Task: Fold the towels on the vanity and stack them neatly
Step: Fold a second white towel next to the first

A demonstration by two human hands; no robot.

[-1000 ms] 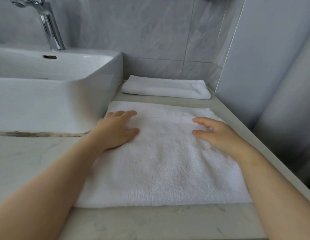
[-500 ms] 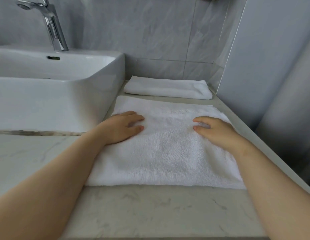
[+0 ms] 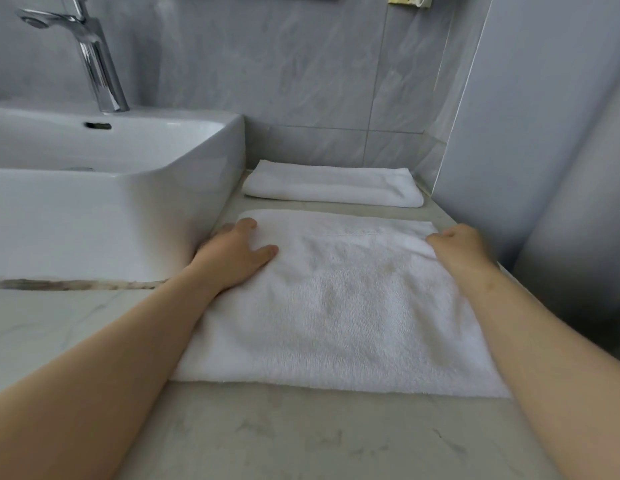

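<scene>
Your left grip [image 3: 232,258] lies flat on the towel [image 3: 336,306], holding nothing, your right grip [image 3: 457,245] curls at its corner, hold unclear: pinch both far corners evenly before folding.

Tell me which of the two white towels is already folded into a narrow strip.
The far towel by the back wall, lying untouched. The near towel is spread wider, with the left hand and right hand on it.

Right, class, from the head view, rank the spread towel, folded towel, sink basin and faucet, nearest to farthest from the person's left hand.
1. The spread towel: directly under the left hand.
2. The sink basin: close on its left.
3. The folded towel: behind, by the wall.
4. The faucet: far back left.
</scene>
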